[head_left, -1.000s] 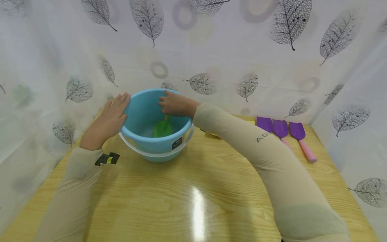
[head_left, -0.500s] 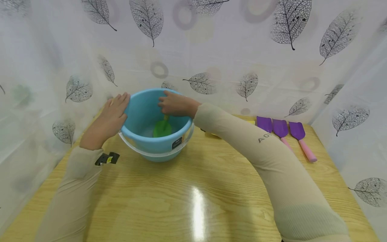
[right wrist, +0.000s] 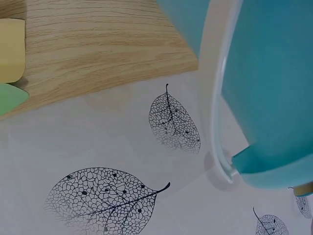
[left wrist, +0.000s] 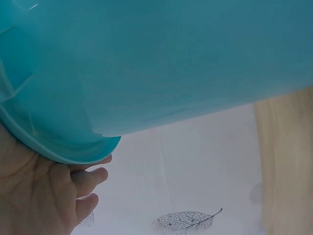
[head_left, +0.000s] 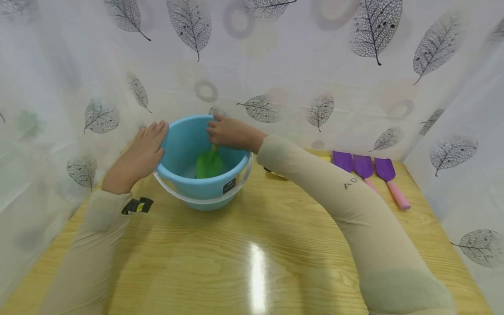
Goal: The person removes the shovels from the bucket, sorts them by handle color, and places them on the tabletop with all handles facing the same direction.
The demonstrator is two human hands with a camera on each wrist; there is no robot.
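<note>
A light blue bucket (head_left: 197,180) stands on the table, its white handle (head_left: 204,201) hanging down at the front. My left hand (head_left: 138,155) rests against the left side of the rim with its fingers extended. In the left wrist view, that hand (left wrist: 44,191) lies palm against the outside of the rim. My right hand (head_left: 232,132) reaches over the far right rim and grips the yellow handle of a green toy shovel (head_left: 209,165). The shovel's blade points down inside the bucket. The right wrist view shows the bucket's outside and white handle, but not the gripping fingers.
Several purple shovels with pink handles (head_left: 398,195) lie at the table's back right. Partly behind my right sleeve is a yellow item (head_left: 277,175). A leaf-patterned curtain (head_left: 291,65) surrounds the wooden table (head_left: 197,262) at the back and sides.
The green shovel has shifted slightly up and left inside the bucket, and more of its blade shows. My right wrist has moved a little to the right. The left hand stays on the rim.
</note>
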